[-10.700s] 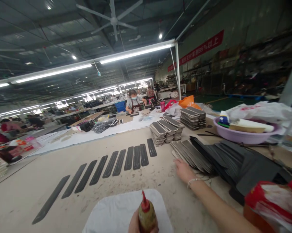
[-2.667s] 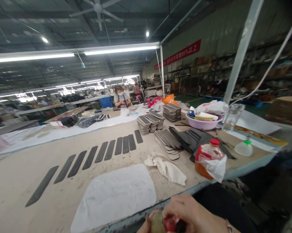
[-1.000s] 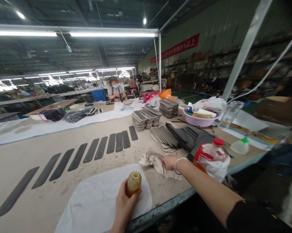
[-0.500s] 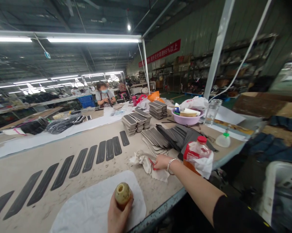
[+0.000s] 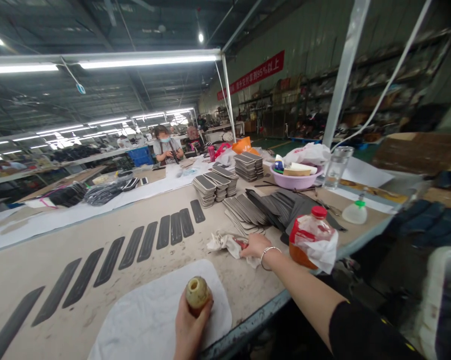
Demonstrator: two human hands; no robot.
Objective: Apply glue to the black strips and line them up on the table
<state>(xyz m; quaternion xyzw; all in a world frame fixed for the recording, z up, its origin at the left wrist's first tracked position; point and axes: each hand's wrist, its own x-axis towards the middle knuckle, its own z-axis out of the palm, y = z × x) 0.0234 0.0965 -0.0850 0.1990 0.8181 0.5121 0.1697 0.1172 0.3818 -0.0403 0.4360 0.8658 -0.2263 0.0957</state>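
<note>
So, from my seat far off, I have the left hand (image 5: 189, 325) curled snugly around a small yellowish bottle (image 5: 197, 292), which sits right in its grip. The bottle has no lid on and its mouth points up, I think so nothing spills. I can't tell if its bottom touches the white sheet (image 5: 146, 315) below. The right hand (image 5: 257, 246) is ahead and to the right of the left one, fingers pinched on a little red piece (image 5: 241, 243). That piece is against a crumpled cloth (image 5: 224, 240), maybe so any mess stays off the table (image 5: 251, 291). Ahead and to the left of the left hand, dark strips (image 5: 108, 261) lie in a row, mostly apart, perhaps so they don't stick together. Gray strips (image 5: 244, 210) fan out just past the right hand, and a red-topped jug (image 5: 311, 242) stands near it, to its right.
</note>
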